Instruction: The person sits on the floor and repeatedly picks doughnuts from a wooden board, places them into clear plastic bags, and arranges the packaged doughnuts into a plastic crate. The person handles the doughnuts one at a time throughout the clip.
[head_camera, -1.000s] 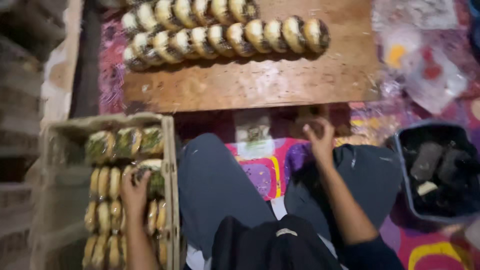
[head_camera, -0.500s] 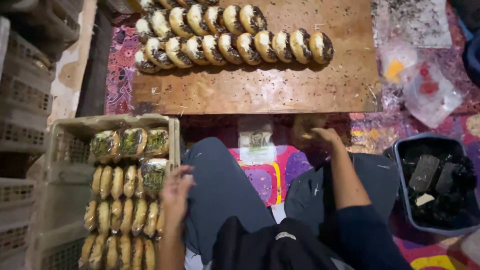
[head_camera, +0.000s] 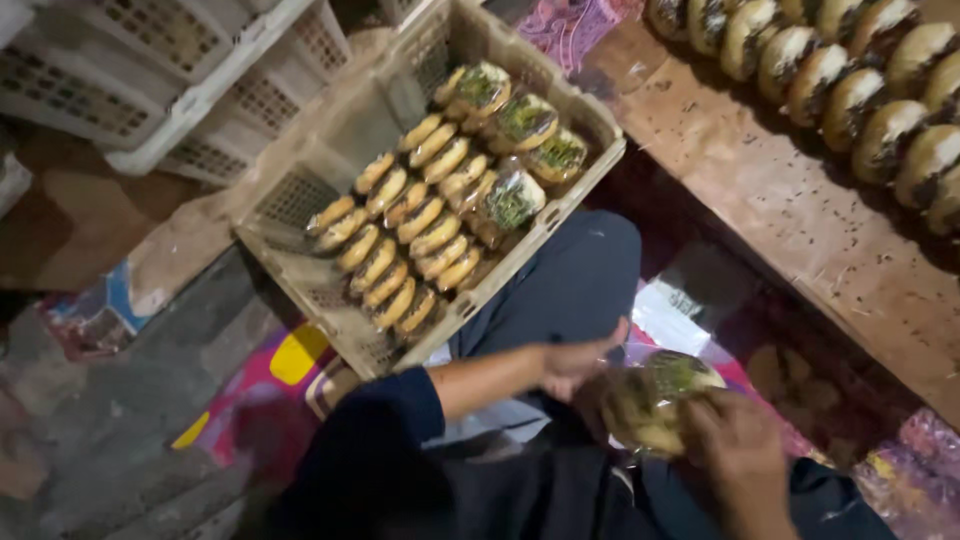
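Both hands, left (head_camera: 575, 365) and right (head_camera: 735, 445), closed around wrapped filled bun (head_camera: 655, 400) over lap, near beige plastic crate (head_camera: 330, 160) of upright-packed buns (head_camera: 415, 245), keeping wrapper gathered.

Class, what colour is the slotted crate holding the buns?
Beige crate, clearest in the head view.

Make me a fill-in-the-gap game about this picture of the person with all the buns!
1. Both hands, the left hand and the right hand, hold one wrapped ____.
2. The crate beside the person's knee is full of buns standing in ____.
3. More buns are lined up on a wooden ____.

Missing words: bun; rows; board
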